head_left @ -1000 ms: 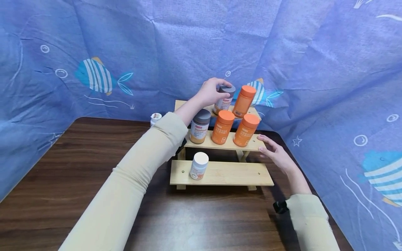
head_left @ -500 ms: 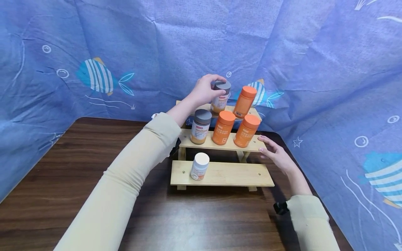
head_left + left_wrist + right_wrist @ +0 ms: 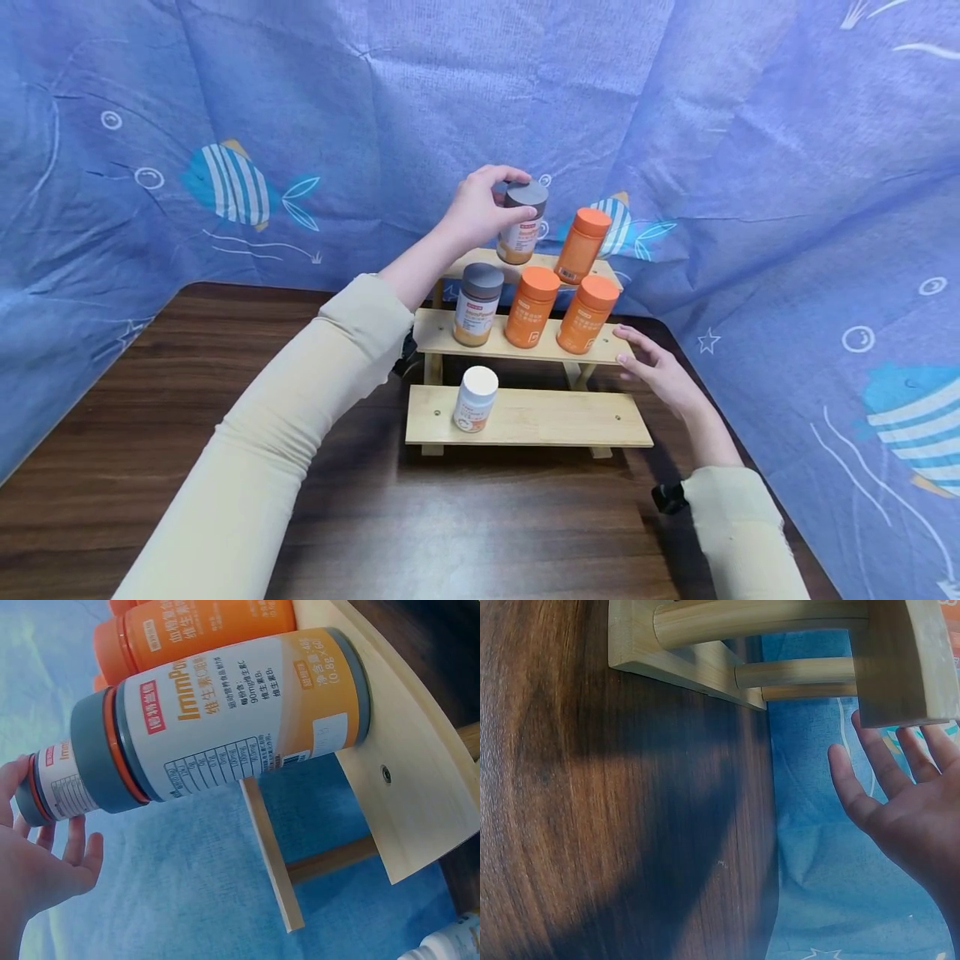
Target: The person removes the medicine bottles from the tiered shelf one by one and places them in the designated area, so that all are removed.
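Observation:
My left hand point(image 3: 480, 207) grips a grey-lidded supplement jar point(image 3: 517, 237) by its lid, thumb in front and fingers behind, over the top tier of the wooden stepped rack point(image 3: 570, 417). In the left wrist view, the held jar point(image 3: 66, 780) is partly hidden behind a second grey-lidded jar point(image 3: 225, 712), which stands on the middle tier. Right of the held jar, an orange jar point(image 3: 581, 246) stands on the top tier. My right hand point(image 3: 660, 371) is at the right end of the middle tier, fingers loosely spread; its fingertips point(image 3: 838, 759) show right by the board's edge.
Two orange jars, one at the middle point(image 3: 532, 308) and one at the right point(image 3: 587, 317), share the middle tier. A small white bottle point(image 3: 476, 400) stands on the bottom tier's left side. The rack sits on a dark wood table point(image 3: 480, 517) before a blue fish-print cloth point(image 3: 420, 108).
My left hand has moved the grey-lidded jar left along the top tier, away from the orange jar, and slightly up. My right hand has stayed at the rack's end.

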The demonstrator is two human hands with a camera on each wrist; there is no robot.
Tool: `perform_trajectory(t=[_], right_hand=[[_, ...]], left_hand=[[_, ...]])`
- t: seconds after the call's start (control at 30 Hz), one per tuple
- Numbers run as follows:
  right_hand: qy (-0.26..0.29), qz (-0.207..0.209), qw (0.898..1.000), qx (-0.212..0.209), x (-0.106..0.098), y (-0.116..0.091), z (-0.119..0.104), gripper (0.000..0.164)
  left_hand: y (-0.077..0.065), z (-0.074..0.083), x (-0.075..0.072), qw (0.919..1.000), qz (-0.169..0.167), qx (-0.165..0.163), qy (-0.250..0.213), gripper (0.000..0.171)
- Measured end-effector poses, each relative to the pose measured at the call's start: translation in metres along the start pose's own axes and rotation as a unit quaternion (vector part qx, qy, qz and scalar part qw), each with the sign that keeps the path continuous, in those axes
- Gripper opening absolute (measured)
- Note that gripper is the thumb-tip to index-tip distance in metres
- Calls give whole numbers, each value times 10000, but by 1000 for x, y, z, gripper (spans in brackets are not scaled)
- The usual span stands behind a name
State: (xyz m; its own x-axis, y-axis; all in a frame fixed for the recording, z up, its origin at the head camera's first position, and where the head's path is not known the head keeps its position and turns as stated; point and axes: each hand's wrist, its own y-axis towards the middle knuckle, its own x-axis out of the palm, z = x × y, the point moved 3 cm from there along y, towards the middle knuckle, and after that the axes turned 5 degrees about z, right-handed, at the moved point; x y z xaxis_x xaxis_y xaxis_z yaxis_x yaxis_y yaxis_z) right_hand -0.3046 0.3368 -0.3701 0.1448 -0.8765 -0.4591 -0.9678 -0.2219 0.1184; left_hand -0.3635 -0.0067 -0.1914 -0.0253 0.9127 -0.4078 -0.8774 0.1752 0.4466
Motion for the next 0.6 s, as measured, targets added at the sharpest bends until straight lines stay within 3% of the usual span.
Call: perform_trajectory(t=[0.3,0.6], right_hand=[[7,-25,10000,-40,0,0,1,57],[-20,-7,10000,-11,0,0,1,58]], left_hand=[[-11,6,-14,9997,244,68,25,47],[-26,13,-34,9973,704,210,80,47]])
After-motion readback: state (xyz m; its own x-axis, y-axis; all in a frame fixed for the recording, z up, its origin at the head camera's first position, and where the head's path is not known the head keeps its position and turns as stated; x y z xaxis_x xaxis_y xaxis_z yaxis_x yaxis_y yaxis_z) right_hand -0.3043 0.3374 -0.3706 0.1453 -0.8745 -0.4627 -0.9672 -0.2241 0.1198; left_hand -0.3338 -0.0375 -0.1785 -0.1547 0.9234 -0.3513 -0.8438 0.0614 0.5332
